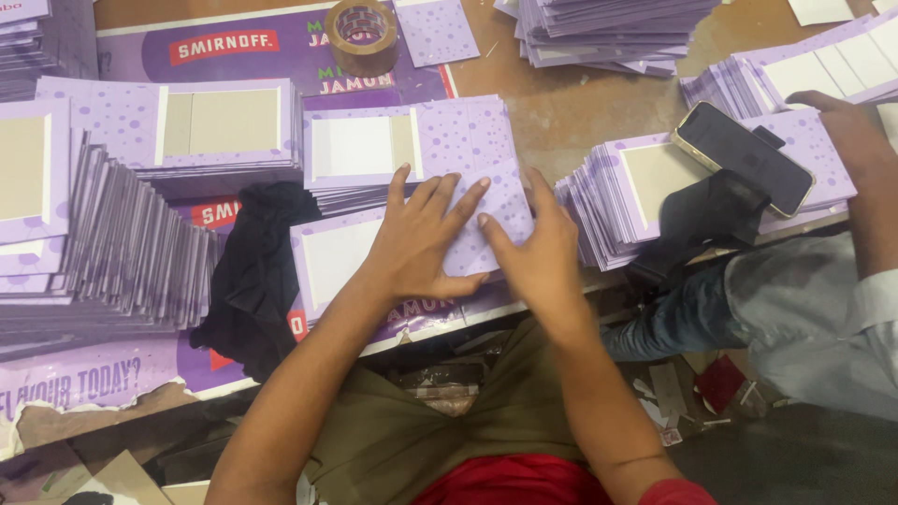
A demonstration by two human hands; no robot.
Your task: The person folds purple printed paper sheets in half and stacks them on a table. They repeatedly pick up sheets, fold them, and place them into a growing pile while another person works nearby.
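Lilac dotted card (500, 210), folded flap up, lies near the front edge of the surface (571, 108), on top of a flat card of the same kind with a white panel (332, 257). Left hand (421, 238) flat on it, fingers (468, 196) spread and pressing the flap's left part; not gripping. Right hand (538, 243) pressed on the flap's right edge, fingers together, thumb tip meeting the left hand's fingers; also open-flat, holding nothing.

Around it:
- One stack of same cards (402, 145) just behind the hands, top card showing a white window.
- One stack (224, 126) further left, top card with a grey-beige window.
- One fanned stack (103, 252) at the left edge.
- One fanned stack (645, 187) right of the hands; a black phone (744, 154) in a black holder (702, 224) sits on it.
- One more stack (608, 33) at the back edge, one (823, 65) at the back right corner.
- Brown tape roll (362, 36), one, at the back, on a purple printed poster (281, 47) with a red label patch, which covers the surface's left part.
- Black cloth (253, 271) bunched left of the left hand.

Another person's hand (851, 126) rests on the right stack, grey sleeve (823, 309) below it.
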